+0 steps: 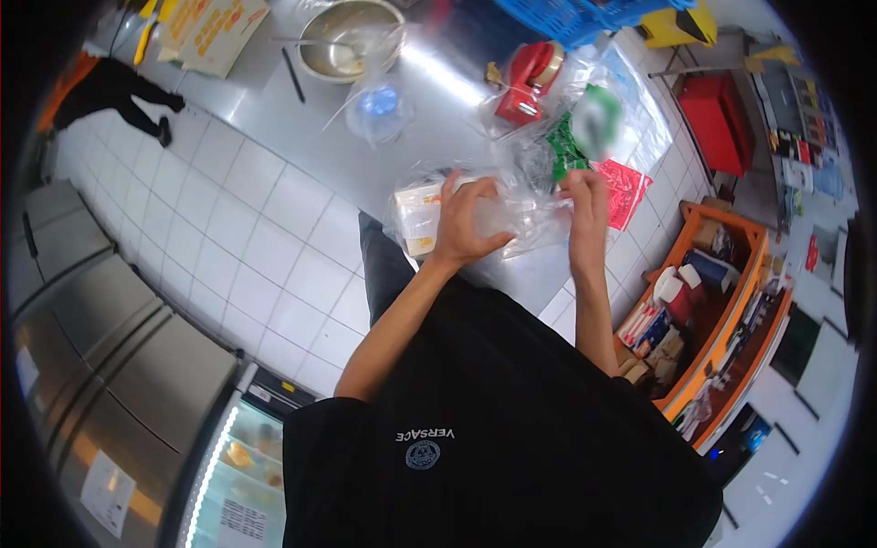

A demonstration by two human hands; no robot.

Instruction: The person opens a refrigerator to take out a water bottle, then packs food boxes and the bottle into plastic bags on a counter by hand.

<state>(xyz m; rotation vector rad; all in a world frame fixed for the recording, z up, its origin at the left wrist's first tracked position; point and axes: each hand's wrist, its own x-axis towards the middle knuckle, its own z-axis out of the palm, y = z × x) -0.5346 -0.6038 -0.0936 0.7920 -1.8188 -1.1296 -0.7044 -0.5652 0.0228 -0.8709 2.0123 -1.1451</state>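
Observation:
A white box (418,222) with yellow print sits inside a clear plastic bag (525,219) near the table's front edge. My left hand (468,219) curls over the bag beside the box, thumb apart from the fingers. The bag's loose end runs to the right, where my right hand (585,201) pinches it with bent fingertips. Just beyond that hand lie a green packet (564,146) and a pink-red packet (626,194). A red tape dispenser (523,96) with a roll of tape stands farther back.
On the metal table (274,91) are a steel bowl (350,41), a bagged blue-and-white item (376,102) and a printed carton (212,35). Blue baskets (571,16) stand at the back. To the right is an orange shelf (722,301). Another person (105,96) stands at far left.

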